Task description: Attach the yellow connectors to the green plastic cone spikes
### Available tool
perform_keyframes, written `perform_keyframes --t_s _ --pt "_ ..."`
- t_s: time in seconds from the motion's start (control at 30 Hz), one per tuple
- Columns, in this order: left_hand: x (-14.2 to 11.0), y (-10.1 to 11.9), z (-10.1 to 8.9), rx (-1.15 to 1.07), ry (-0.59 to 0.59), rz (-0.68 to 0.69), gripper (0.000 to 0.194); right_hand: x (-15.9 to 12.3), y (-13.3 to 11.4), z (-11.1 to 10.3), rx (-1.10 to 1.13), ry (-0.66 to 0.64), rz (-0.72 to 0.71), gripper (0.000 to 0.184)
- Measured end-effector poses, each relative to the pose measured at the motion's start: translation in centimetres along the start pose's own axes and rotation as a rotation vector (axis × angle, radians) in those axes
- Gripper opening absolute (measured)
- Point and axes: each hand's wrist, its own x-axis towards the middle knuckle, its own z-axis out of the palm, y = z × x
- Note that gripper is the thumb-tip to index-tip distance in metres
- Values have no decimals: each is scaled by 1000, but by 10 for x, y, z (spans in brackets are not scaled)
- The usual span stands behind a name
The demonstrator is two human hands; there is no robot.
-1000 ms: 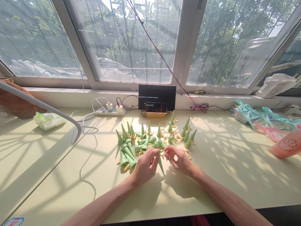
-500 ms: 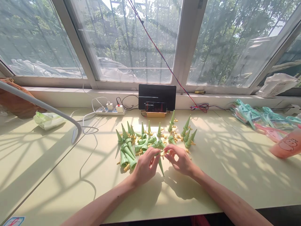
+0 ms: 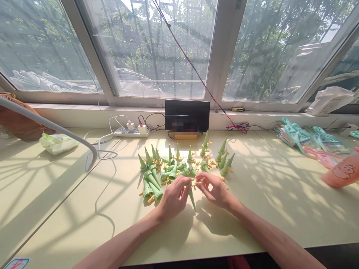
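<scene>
The green spike hangs point-down between the two hands, its narrow tip below the fingers and slanting a little toward the person's right. Its upper end sits at the fingertips of the left hand, whose thumb and forefinger are drawn together in a narrow pinch on it. A small yellow fitting shows in the slim gap between the hands, just beside the left fingertips. The right hand curls in from the other side, thumb and forefinger almost meeting at the fitting — whether they grip it or only touch it, I cannot tell.

Just beyond the fingers spreads a group of green cones with yellow pieces among them; some stand upright, others lie on their sides. All this is on a pale table streaked with sunlight. Farther back, a black tablet leans upright, with a power strip to its left. A pink cup is well off to the right.
</scene>
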Motion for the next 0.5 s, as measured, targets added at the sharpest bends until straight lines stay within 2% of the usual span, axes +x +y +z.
perform_keyframes --t_s 0.3,0.5 --pt "0 -1 1 5 -14 -29 13 -1 6 3 6 -3 -6 9" --pt "2 -1 0 14 -13 14 18 0 5 2 -23 13 -5 14"
